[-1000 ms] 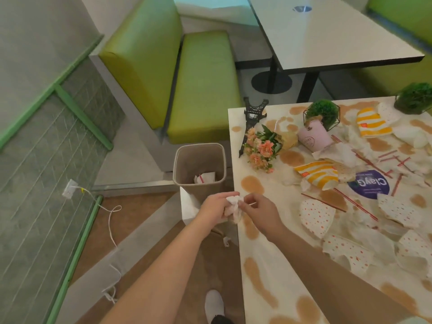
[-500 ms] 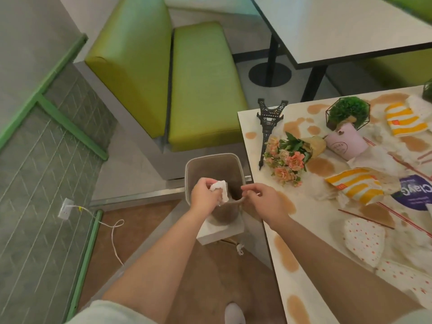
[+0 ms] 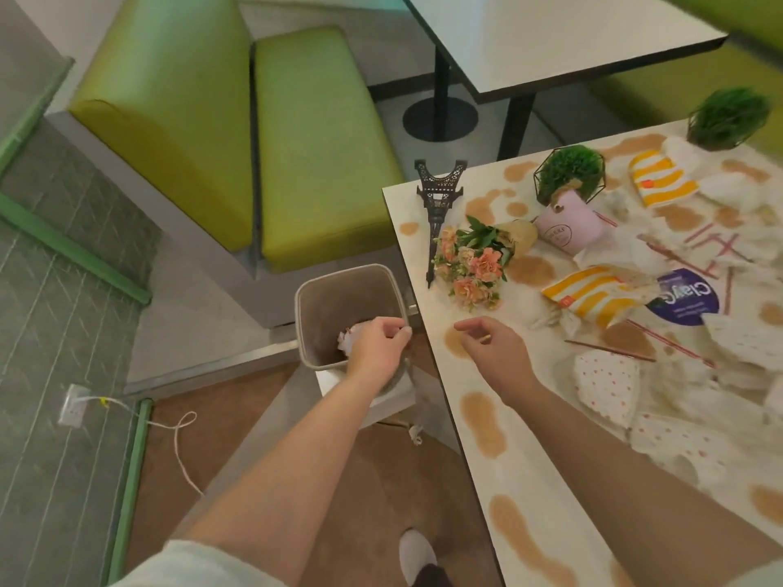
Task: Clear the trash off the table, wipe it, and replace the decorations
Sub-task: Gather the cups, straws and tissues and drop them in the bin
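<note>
Lying apparently just beyond the left hand (image 3: 377, 347) fingertips: crumpled paper (image 3: 349, 340).

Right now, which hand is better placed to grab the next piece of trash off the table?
The right hand. It hovers open over the table edge, with the striped wrapper and the straws just beyond it. The left hand is over the bin, off the table, farther from the litter.

**Bin at the counter's nine o'clock edge**

The bin (image 3: 351, 315) stands on the floor beside the counter (image 3: 529, 480), with crumpled paper (image 3: 349, 338) in it. On the counter, the tower model (image 3: 438, 213) lies at eleven o'clock of the bouquet (image 3: 474, 264); wrappers (image 3: 589, 298) spread toward three o'clock.
</note>
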The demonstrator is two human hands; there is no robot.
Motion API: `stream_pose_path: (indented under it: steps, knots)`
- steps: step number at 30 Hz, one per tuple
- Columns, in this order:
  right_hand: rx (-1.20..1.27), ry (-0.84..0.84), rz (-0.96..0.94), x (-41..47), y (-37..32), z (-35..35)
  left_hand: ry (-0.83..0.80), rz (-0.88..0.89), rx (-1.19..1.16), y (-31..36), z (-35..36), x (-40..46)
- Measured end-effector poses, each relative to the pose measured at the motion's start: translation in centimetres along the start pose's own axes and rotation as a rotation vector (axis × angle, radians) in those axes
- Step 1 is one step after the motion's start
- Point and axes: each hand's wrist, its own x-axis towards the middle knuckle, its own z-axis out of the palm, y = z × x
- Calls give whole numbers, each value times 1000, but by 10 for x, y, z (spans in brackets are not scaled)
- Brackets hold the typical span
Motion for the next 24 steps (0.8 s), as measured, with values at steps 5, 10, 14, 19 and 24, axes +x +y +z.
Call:
stream_pose_path:
  steps: [5,10,14,19,24]
  knots:
    - [-57,42,33,-7,21,-39,-103,39,15,27,47,-25]
    - [-90,84,78,-13,44,-88,-179,23,49,49,96,-54]
    - [-123,161,90,-14,66,-154,-226,3,45,71,159,-78]
    - [-247,124,163,-18,87,-167,-245,-50,113,73,182,-90]
    - [-221,2,184,-11,108,-181,-146,-33,255,87,213,-96]
